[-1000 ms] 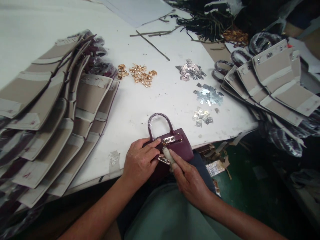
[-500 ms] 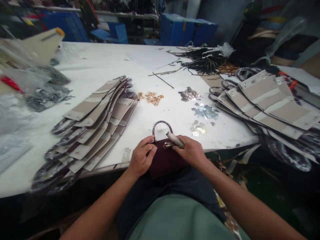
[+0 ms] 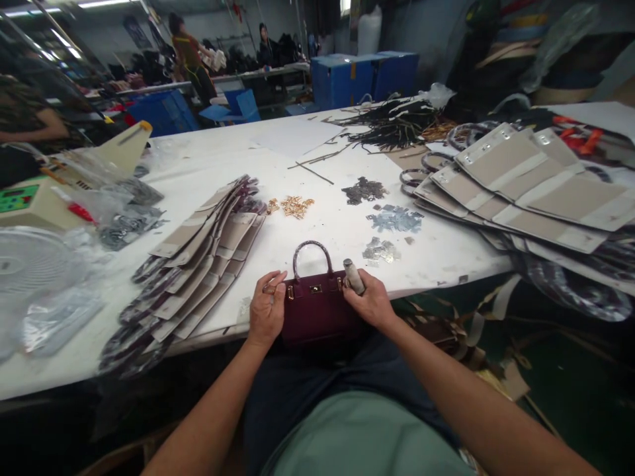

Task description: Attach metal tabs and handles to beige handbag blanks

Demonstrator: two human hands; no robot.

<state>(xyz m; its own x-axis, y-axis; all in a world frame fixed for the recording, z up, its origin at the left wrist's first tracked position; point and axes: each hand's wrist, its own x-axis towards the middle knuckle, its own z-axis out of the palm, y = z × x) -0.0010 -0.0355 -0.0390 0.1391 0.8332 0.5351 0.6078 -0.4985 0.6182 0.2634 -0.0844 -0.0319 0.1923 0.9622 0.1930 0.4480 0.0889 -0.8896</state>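
Observation:
A burgundy handbag panel (image 3: pixel 317 317) rests against my lap at the table edge. Its arched handle (image 3: pixel 311 243), in clear wrap, stands up over the white table. Gold-coloured fittings run along the panel's top: a centre clasp (image 3: pixel 316 289) and a narrow piece near each handle base. My left hand (image 3: pixel 268 309) grips the panel's upper left edge, thumb in front. At the upper right edge, my right hand (image 3: pixel 371 299) is closed around a short tool with a pale wrapped handle (image 3: pixel 353 276), whose butt points up; its working end is hidden.
Bag panels lie stacked at left (image 3: pixel 203 258) and right (image 3: pixel 526 192). Between them are gold fittings (image 3: pixel 296 207), dark metal plates (image 3: pixel 364 190) and silvery plates (image 3: pixel 395 218). Black strips (image 3: pixel 397 119) lie farther back. Plastic bags and a cream machine (image 3: pixel 49 205) stand left. Other people are beyond.
My hands have moved apart to the panel's two sides, uncovering the centre clasp and side fittings. The tool has shifted from beside the clasp to the right edge. My view has tilted up.

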